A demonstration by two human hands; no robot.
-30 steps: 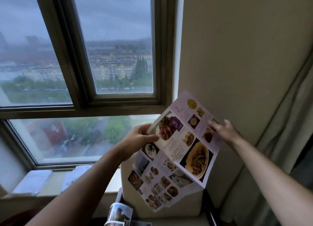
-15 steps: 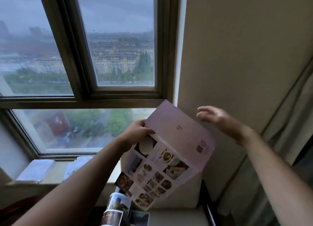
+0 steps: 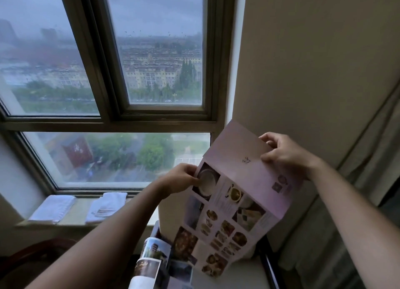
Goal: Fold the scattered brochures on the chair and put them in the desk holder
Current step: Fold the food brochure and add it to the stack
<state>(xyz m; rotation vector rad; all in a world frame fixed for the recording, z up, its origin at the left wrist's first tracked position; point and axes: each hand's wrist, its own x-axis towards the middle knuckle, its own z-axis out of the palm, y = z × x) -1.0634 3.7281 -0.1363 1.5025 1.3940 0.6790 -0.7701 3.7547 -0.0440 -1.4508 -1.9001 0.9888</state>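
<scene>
A pink food brochure [image 3: 242, 193] hangs in the air in front of the wall, its right panel folded over so the plain pink back shows on top. My left hand [image 3: 179, 180] pinches its left edge beside a picture of a white bowl. My right hand [image 3: 283, 154] grips the upper right edge of the folded panel, thumb on the front. Below, at the bottom edge, other brochures [image 3: 151, 262] with building photos stand curled; what holds them is out of view.
A large window [image 3: 151, 72] fills the left and middle. Two folded white towels [image 3: 53, 208] lie on the sill. A beige wall [image 3: 303, 61] stands behind the brochure, a curtain [image 3: 376, 169] hangs at right, and a dark wooden chair back [image 3: 26, 258] shows at lower left.
The brochure's right panel has been folded over the food pictures. My right hand let go, lifted away, then came back and took hold of the folded panel's upper edge.
</scene>
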